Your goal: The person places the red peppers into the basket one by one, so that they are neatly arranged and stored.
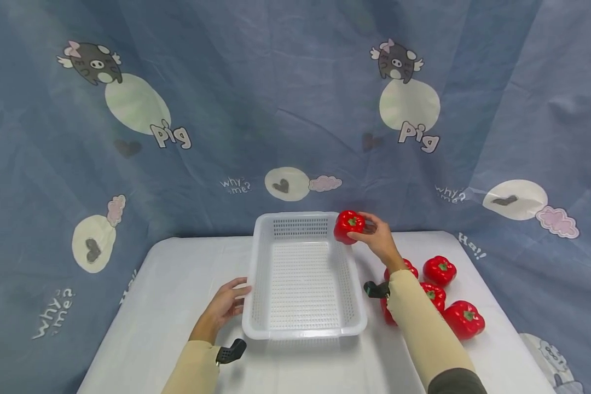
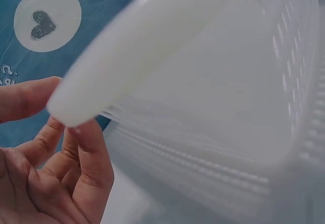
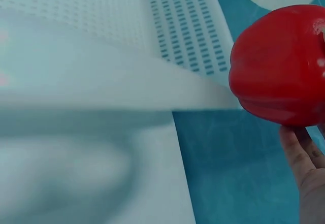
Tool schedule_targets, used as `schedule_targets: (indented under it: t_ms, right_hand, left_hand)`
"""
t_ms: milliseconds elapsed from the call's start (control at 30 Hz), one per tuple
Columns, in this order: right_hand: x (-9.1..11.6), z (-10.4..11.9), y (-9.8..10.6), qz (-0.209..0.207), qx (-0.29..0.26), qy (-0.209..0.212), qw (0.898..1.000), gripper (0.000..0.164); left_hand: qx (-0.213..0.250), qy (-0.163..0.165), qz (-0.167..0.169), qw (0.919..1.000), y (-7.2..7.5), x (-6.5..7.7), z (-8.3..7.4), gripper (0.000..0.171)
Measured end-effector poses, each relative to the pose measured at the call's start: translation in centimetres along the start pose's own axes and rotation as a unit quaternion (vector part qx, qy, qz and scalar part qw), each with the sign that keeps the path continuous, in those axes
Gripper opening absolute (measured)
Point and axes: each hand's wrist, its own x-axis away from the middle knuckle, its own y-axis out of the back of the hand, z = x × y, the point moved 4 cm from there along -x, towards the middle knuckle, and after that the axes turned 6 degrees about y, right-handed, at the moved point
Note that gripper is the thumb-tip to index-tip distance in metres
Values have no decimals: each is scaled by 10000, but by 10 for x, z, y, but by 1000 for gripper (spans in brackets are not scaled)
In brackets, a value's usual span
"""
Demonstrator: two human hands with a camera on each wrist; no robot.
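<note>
A white plastic basket (image 1: 303, 332) with perforated walls stands on the table, its inside bare. At its left rim, my left hand (image 1: 226, 302) holds the edge with its fingertips; the left wrist view shows fingers (image 2: 91, 168) against the rim (image 2: 109, 66). My right hand (image 1: 380, 241) grips a glossy red bell pepper (image 1: 348, 226) at the basket's far right corner. In the right wrist view the pepper (image 3: 279, 66) is beside the rim, with fingers (image 3: 299, 155) under it; part of that hand is out of frame.
Several more red bell peppers (image 1: 464, 320) lie on the white table (image 1: 187, 306) to the right, some partly hidden by my right forearm (image 1: 423, 323). Behind the table hangs a blue printed cloth (image 1: 216, 109).
</note>
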Motion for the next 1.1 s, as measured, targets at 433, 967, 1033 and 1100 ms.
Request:
schedule_targets:
  t_ms: [433,967,1033,1100]
  right_hand:
    - [-8,4,-31,3,-127,-22,9999,68]
    - [-26,-1,-69,469,233,146,9985,65]
    - [-30,2,-73,537,287,184,9980,66]
    - [-34,4,-77,586,344,154,9976,66]
  left_hand:
    - [82,2,-164,9998,0,3,-3,45]
    - [52,-103,-112,9999,1,4,-1,46]
    - [58,-97,-102,9999,0,3,0,46]
    - [88,-87,-75,9999,-1,2,0,44]
